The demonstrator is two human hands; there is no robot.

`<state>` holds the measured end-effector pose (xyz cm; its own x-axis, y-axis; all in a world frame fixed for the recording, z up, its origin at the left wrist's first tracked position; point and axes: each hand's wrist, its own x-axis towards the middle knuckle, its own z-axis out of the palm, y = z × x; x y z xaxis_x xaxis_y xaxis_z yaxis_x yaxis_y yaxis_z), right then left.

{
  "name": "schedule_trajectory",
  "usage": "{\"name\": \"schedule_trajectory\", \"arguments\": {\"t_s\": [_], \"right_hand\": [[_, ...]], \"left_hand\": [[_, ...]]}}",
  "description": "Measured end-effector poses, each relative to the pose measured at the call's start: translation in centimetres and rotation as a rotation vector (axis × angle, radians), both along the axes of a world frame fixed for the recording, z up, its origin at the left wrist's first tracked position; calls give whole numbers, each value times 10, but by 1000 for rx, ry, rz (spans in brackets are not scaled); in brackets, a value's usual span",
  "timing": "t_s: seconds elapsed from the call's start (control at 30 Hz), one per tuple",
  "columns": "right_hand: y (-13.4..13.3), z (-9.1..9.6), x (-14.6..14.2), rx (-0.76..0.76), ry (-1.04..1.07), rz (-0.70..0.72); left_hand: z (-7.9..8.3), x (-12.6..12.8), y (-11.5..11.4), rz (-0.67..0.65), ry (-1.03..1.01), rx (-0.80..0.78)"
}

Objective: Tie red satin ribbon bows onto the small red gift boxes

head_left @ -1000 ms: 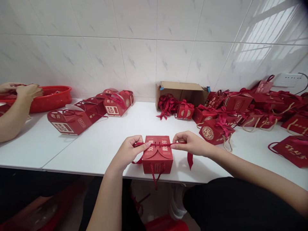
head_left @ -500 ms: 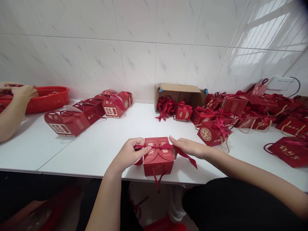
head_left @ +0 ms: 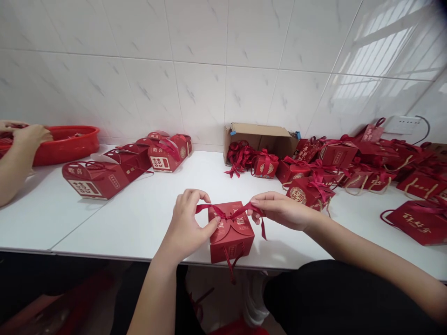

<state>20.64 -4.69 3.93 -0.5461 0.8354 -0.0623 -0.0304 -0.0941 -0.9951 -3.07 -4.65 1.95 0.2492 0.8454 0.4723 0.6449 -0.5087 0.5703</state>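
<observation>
A red gift box (head_left: 232, 237) with gold lettering stands at the table's front edge, its rope handle hanging over the near side. A dark red ribbon (head_left: 240, 211) crosses the lid and is knotted in the middle. My left hand (head_left: 185, 225) holds the ribbon's left end, the thumb resting on the lid near the knot. On the other side, my right hand (head_left: 277, 209) pinches the right length of ribbon just above the box, and its tail dangles below the fingers.
Several finished-looking red boxes (head_left: 340, 156) crowd the right side. A cardboard box (head_left: 260, 128) with ribbon bows (head_left: 240, 156) lies at the wall. More boxes (head_left: 99, 179) stand left. Another person's hands (head_left: 33, 139) are over a red basin (head_left: 70, 151). A power strip (head_left: 403, 124) is far right.
My right hand has moved its grip on the ribbon and now lifts it beside the lid. My left hand has risen, raising the left end. The box has turned slightly.
</observation>
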Motion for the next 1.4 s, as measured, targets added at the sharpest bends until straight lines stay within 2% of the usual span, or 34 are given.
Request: {"name": "schedule_trajectory", "arguments": {"t_s": [0.07,0.23,0.4,0.5,0.67,0.8,0.9,1.03,1.1,1.17,1.27,1.4], "right_hand": [[-1,0,-2,-9,79,-7],[-5,5,-8,-26,206,38],[-9,11,-12,-29,249,63],[-8,10,-10,-17,173,10],[-2,1,-16,86,-87,-162],[1,-4,-31,175,-111,-93],[3,-9,-40,224,-122,-116],[6,-15,-43,384,-262,-260],[6,-16,-43,414,-275,-297],[4,-16,-43,370,-233,-260],[0,-13,-44,342,-179,-191],[-2,-11,-47,330,-200,-221]], "left_hand": [[4,7,-6,37,23,98],[5,33,-13,-49,84,131],[4,47,-2,58,-8,207],[9,46,4,120,-43,270],[17,44,4,199,-2,373],[18,44,1,212,36,373],[19,34,-2,197,75,304],[24,3,-5,-17,237,110],[24,-12,-4,-90,245,-2],[17,-19,2,-84,171,-98],[-2,-17,18,-45,18,-275],[-21,-14,33,-99,-48,-518]]}}
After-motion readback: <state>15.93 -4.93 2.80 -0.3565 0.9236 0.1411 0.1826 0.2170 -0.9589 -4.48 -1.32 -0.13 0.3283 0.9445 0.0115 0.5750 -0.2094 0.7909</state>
